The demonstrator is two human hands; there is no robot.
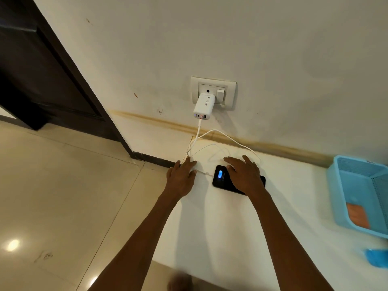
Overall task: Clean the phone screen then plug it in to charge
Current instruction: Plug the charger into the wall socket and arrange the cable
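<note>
A black phone (222, 179) lies flat on the white counter (220, 223), its screen lit with a blue charging mark. A white cable (197, 133) runs from the white charger (204, 106) in the wall socket (230, 95) down to the phone's left end, where its plug sits. My right hand (244, 173) rests with straight fingers on the phone and covers most of it. My left hand (182, 175) lies flat on the counter just left of the phone, over the cable.
A light blue plastic basket (354, 185) with an orange thing inside stands at the counter's right end. A small blue object (376, 259) lies near the right edge. A dark door frame (63, 80) is at the left, above the tiled floor (63, 196).
</note>
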